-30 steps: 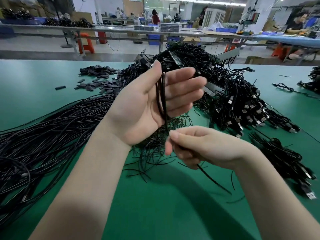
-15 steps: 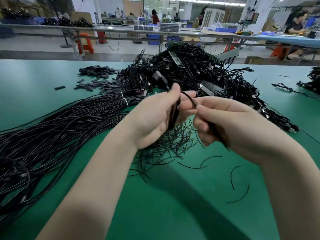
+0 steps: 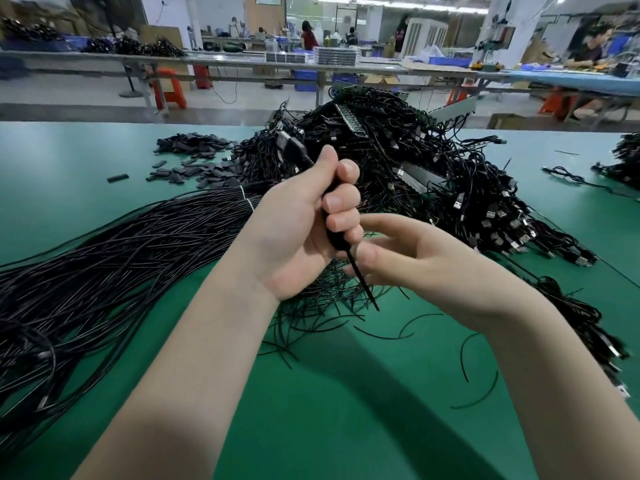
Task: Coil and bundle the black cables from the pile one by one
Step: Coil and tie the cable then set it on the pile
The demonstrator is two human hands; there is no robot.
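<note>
One coiled black cable [image 3: 335,237] sits in my left hand [image 3: 298,233], fingers curled tight around it above the middle of the green desk [image 3: 346,410], its plug [image 3: 292,148] sticking out past my thumb. My right hand [image 3: 408,258] pinches the thin tie [image 3: 363,285] hanging below. The tangled pile [image 3: 398,161] lies toward the far edge, straight cables [image 3: 104,258] along the left.

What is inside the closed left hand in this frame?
The left hand grips a coiled black cable: a plug sticks out above the thumb, and a thin black tie pokes out below. The fingers hide the coil's middle.
</note>
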